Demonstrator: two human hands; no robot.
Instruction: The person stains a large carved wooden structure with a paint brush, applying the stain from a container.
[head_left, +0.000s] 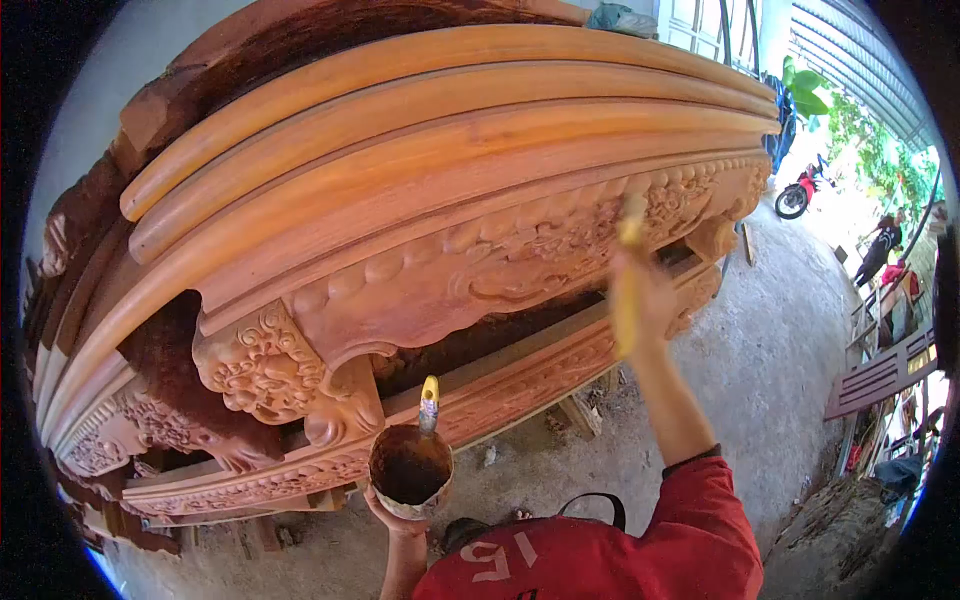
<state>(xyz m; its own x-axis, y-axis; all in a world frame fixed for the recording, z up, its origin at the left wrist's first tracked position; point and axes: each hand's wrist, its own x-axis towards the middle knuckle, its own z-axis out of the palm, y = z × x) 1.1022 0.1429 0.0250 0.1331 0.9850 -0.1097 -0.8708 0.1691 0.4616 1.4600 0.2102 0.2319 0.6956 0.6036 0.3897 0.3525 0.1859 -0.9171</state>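
My left hand (397, 516) is wrapped round a small pot (428, 507) with dark reddish-brown stuff inside. A brush (430, 404) leans in the pot, its yellow handle end up. Raised before the carved front, my right hand (648, 292) grips a second, yellow-handled paintbrush (629, 232); both are smeared by motion. The pale bristle end overlaps the floral carving of the large wooden piece (420, 290). This piece has long rounded mouldings along its top, a beaded band, and a carved face on its corner leg (265, 372).
Concrete floor (770, 330) runs along the right side. Farther off are a red motorbike (800, 190), a person (880, 245) in dark clothes, and a slatted wooden panel (880, 380). Wood offcuts (580, 415) lie under the carved piece. A plastic bag (620, 20) rests at its far top.
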